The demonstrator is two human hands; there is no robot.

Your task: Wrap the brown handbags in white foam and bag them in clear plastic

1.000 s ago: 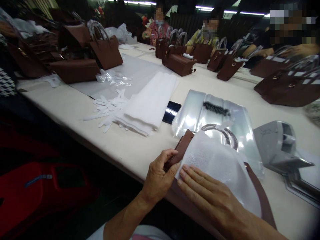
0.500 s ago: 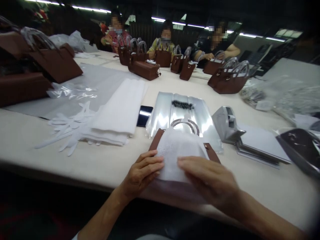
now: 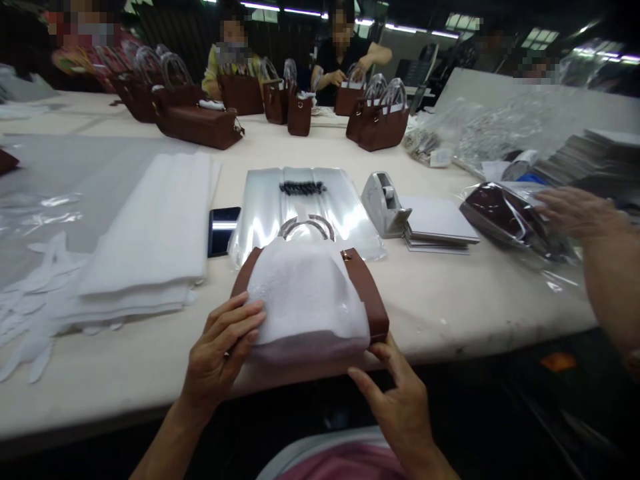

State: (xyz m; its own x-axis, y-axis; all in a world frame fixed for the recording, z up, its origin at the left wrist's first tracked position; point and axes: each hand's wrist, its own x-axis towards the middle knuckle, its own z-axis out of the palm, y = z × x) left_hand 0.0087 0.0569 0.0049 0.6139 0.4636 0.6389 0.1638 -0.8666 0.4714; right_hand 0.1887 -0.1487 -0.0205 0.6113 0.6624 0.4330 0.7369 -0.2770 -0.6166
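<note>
My left fingers (image 3: pixel 235 325) close together on the thin white foam sheet (image 3: pixel 300 287) over a brown leathery handbag (image 3: pixel 367 293) — grip unclear — my right fingers (image 3: pixel 394 360) at its lower corner, thumb spread away, bag at the cream table's (image 3: pixel 435 293) near edge, clear plastic sleeves (image 3: pixel 267 200) behind.

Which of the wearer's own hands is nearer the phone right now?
Left. The left hand rests on the bag's left side, on the wearer's side of the phone; the right hand, at the bag's near right corner, is farther off.
</note>
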